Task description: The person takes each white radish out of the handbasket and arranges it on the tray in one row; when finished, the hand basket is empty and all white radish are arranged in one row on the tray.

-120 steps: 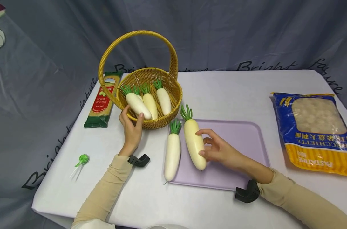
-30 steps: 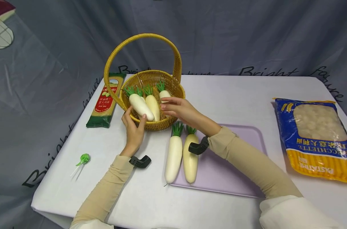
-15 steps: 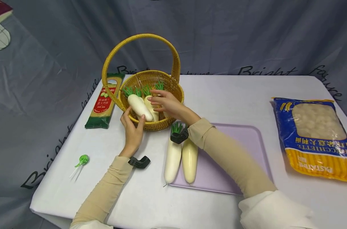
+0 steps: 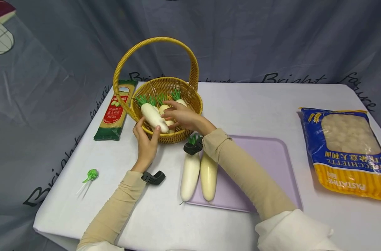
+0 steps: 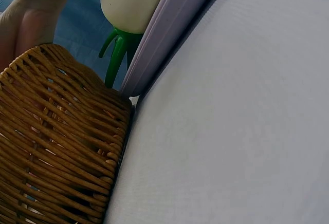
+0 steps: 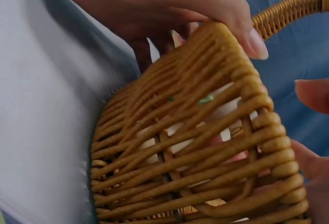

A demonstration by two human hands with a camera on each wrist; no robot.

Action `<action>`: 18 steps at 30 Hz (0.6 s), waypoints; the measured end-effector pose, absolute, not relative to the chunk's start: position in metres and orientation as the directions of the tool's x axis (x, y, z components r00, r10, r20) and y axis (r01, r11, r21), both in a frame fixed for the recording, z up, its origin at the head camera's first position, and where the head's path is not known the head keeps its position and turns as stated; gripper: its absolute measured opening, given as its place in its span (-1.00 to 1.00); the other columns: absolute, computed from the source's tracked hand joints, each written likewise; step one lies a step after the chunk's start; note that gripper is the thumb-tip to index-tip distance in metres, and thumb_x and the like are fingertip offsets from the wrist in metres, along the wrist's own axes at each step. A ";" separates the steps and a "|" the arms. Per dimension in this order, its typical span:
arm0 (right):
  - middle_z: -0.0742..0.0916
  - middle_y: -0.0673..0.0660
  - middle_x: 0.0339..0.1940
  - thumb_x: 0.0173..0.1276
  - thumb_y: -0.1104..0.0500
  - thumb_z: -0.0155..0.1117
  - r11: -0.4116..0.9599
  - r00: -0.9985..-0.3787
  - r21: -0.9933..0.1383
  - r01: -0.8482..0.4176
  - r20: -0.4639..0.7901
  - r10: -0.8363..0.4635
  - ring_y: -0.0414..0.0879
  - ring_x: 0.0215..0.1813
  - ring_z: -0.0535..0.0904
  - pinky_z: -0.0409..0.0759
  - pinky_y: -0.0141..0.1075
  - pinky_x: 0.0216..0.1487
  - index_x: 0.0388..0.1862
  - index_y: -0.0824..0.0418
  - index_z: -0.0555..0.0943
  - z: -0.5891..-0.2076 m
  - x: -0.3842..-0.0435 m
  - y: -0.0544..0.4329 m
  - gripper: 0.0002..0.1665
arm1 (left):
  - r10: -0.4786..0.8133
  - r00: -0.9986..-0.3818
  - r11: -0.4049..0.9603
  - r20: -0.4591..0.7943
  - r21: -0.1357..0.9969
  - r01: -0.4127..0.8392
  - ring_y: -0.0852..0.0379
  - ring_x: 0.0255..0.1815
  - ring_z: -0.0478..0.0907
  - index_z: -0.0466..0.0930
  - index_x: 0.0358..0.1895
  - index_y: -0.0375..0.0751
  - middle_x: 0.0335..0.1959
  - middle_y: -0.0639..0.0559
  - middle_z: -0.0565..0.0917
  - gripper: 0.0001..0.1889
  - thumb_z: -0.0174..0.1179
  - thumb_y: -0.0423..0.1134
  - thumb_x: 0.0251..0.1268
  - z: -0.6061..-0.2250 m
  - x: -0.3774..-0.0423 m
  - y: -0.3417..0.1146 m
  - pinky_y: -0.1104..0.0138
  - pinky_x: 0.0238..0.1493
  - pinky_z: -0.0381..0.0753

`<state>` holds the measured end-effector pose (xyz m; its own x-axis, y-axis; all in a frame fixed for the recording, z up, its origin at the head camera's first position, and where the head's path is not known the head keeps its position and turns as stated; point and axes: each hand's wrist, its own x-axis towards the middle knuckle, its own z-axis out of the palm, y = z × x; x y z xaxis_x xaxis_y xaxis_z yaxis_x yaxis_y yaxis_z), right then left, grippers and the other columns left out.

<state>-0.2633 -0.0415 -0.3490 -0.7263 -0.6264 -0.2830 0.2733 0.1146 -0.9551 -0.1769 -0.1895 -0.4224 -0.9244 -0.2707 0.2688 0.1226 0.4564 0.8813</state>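
A yellow wicker basket (image 4: 174, 138) with a tall handle holds several white and pale yellow radishes with green tops. My left hand (image 4: 147, 146) grips its front-left rim, thumb over the edge; the right wrist view shows this hand (image 6: 169, 3) on the wicker. Reaching in from the right, my right hand (image 4: 185, 116) has its fingers over a pale yellow radish (image 4: 163, 108), close to the white radish (image 4: 151, 113) at the left. Whether they press on either is hard to see. Another white radish (image 4: 181, 102) lies partly behind this hand.
A white radish (image 4: 190, 177) and a pale yellow radish (image 4: 208, 177) lie along the left side of a lilac tray (image 4: 256, 150). A spaghetti pack (image 4: 115, 109) stands left of the basket, a green lollipop-like item (image 4: 91, 175) nearer, an orecchiette bag (image 4: 347, 146) far right.
Earlier, my right hand held the pale yellow radish above the tray; it now lies there beside the white one. That hand has since moved left into the basket. My left hand stays put.
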 end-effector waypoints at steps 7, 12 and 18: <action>0.27 0.21 0.35 0.33 0.26 0.05 0.160 -0.681 -0.956 0.244 -0.286 -0.674 0.12 0.30 0.30 0.55 -0.08 -0.02 0.43 0.02 -0.02 -0.348 -0.262 -0.040 -0.23 | -0.269 -0.930 0.456 0.250 0.884 0.105 -0.03 0.38 -0.04 -0.07 0.34 -0.01 0.31 -0.15 -0.07 -0.34 -0.01 0.04 0.26 -0.423 -0.177 -0.190 0.02 0.36 -0.02; 0.31 0.20 0.32 0.32 0.29 0.04 0.186 -0.664 -0.961 0.205 -0.276 -0.695 0.09 0.23 0.38 0.57 -0.10 -0.07 0.44 0.03 -0.05 -0.348 -0.261 -0.040 -0.21 | -0.267 -0.931 0.455 0.250 0.884 0.107 -0.04 0.39 -0.06 -0.07 0.34 -0.02 0.31 -0.16 -0.07 -0.35 -0.01 0.04 0.27 -0.423 -0.176 -0.190 0.02 0.36 -0.04; 0.32 0.20 0.32 0.22 0.33 0.14 0.210 -0.671 -0.964 0.164 -0.265 -0.692 0.08 0.15 0.45 0.60 -0.14 -0.12 0.44 0.03 -0.02 -0.348 -0.260 -0.041 -0.12 | -0.267 -0.928 0.456 0.261 0.882 0.117 -0.04 0.38 -0.05 -0.07 0.34 -0.02 0.31 -0.16 -0.06 -0.33 -0.01 0.07 0.26 -0.423 -0.177 -0.189 0.01 0.35 -0.02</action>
<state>-0.2601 -0.0414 -0.3482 -0.6709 -0.6925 -0.2652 0.1638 0.2105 -0.9638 -0.1766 -0.1893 -0.4225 -0.9277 -0.2667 0.2614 0.1174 0.4561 0.8821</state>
